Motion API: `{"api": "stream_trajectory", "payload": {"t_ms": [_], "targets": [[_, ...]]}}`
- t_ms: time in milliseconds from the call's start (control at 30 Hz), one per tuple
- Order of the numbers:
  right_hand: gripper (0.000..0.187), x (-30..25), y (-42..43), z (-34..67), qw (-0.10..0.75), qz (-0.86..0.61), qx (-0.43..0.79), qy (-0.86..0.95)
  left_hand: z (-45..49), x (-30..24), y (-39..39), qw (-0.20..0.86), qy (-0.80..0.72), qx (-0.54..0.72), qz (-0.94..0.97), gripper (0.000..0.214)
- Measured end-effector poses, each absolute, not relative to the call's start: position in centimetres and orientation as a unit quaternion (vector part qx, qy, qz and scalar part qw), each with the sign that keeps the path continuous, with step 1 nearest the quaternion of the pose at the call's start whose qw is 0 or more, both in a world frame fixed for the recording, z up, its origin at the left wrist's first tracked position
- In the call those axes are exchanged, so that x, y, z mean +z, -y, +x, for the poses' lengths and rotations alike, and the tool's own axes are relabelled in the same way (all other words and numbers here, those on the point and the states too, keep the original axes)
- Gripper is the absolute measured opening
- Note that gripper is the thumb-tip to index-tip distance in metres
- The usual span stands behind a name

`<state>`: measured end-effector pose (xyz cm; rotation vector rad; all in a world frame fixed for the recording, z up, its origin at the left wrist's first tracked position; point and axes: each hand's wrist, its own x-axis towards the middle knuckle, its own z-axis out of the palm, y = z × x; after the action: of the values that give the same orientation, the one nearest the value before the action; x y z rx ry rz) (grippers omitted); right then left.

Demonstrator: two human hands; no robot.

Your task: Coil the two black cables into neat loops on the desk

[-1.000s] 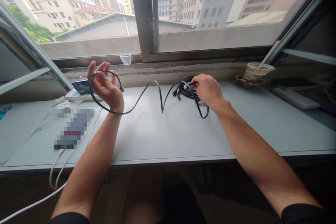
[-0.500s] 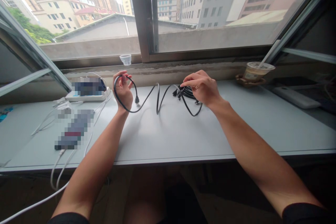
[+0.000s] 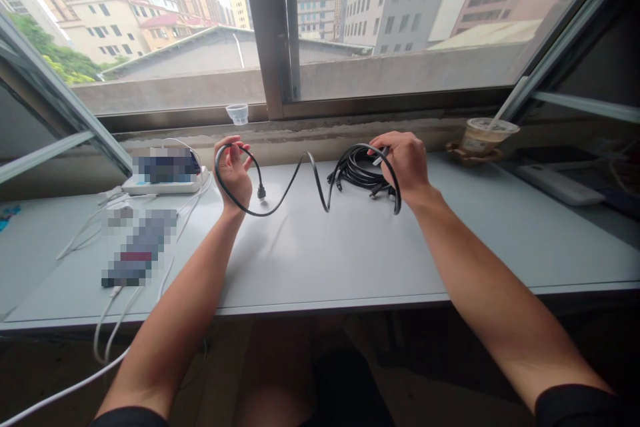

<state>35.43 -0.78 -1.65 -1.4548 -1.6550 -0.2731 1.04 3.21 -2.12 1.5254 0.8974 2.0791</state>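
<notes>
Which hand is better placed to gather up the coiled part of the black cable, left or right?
Right, probably: the right hand rests on the black cable coil, while the left hand holds a loop near the plug, further away.

Bare forearms [image 3: 500,300] and ungloved hands [image 3: 407,163] lead back to plain black sleeves [image 3: 575,407] at the elbows.

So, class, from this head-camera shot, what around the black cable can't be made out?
Head view:
- Black cable coil: the right hand covers part of it, so its loops can't be counted.
- Long flat object on the desk: hidden by pixelation.
- Item on the white base: also pixelated.
</notes>
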Motion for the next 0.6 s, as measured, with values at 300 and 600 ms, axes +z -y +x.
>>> {"api": "stream_trajectory", "payload": {"t_ms": [300, 600], "targets": [[0.039, -0.2, 2.7, 33.4, 0.399, -0.514, -0.17, 0.74, 2.8, -1.6, -1.2, 0.217, -0.298, 0.702, 0.61, 0.036], [0.015, -2.1, -1.3, 35.7, 0.633, -0.5, 0.041, 0.589, 3.2, -2.0, -1.2, 0.217, -0.27, 0.701, 0.624, 0.032]]}}
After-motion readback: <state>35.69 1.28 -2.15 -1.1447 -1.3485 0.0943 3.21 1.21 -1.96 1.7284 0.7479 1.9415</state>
